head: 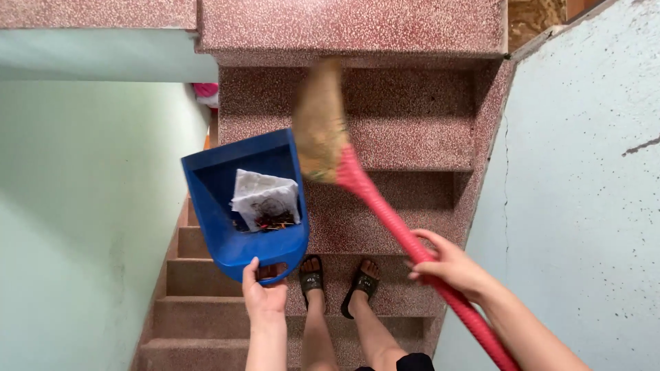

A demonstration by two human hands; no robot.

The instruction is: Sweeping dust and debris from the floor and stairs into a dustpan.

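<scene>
The left hand (265, 294) grips the blue plastic dustpan (237, 206) by its handle loop, above the stairs (412, 144); it looks light, rigid. The right hand (450, 264) clasps the broom (357, 182) on its pink ribbed, grippy handle.

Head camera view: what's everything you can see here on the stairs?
dustpan: one, blue, held over the steps at left
crumpled paper: one, white, inside the dustpan
dark debris: small pile, inside the dustpan
broom: one, straw head, pink handle, at centre
stairs: speckled reddish stone
walls: pale green, both sides
sandals: two, black, on the feet
left hand: grips the dustpan handle
right hand: grips the broom handle
</scene>
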